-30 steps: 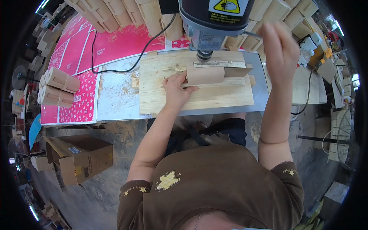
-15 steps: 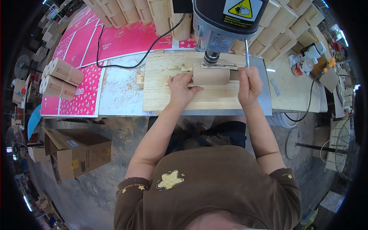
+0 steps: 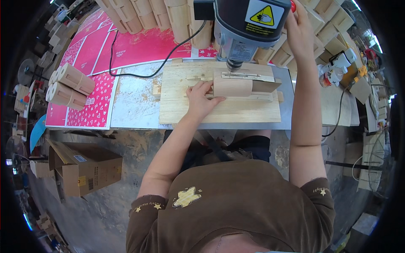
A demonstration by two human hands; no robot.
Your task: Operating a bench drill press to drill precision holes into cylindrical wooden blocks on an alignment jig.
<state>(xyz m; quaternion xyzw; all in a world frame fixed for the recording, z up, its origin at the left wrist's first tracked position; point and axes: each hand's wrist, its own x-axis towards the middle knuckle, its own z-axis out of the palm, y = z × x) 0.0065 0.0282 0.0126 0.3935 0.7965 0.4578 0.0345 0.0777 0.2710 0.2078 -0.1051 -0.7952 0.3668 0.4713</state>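
A pale, rounded wooden block (image 3: 232, 87) lies sideways on a flat wooden jig board (image 3: 181, 113), beneath the chuck (image 3: 234, 64) of a drill press (image 3: 242, 25). My left hand (image 3: 200, 98) grips the left end of the block, its thumb along the near edge. Thin wooden strips (image 3: 249, 76) run along the block's far side. A flat piece (image 3: 265, 87) juts from its right end. My right hand (image 3: 300, 31) is raised beside the drill press head, fingers closed around a red knob (image 3: 293, 6), partly cut off by the picture's top edge.
Rounded wooden pieces stand in rows (image 3: 175, 21) behind, with more stacked at the back right. A few (image 3: 69, 84) lie on pink sheeting at left. A black cable (image 3: 145, 76) crosses the table. Bottles (image 3: 333, 74) stand at right; an open carton (image 3: 90, 166) is on the floor.
My right hand has gone up and away from beside the block to the drill press head, and the metal lever has swung out of sight. My left hand stays at the block's end.
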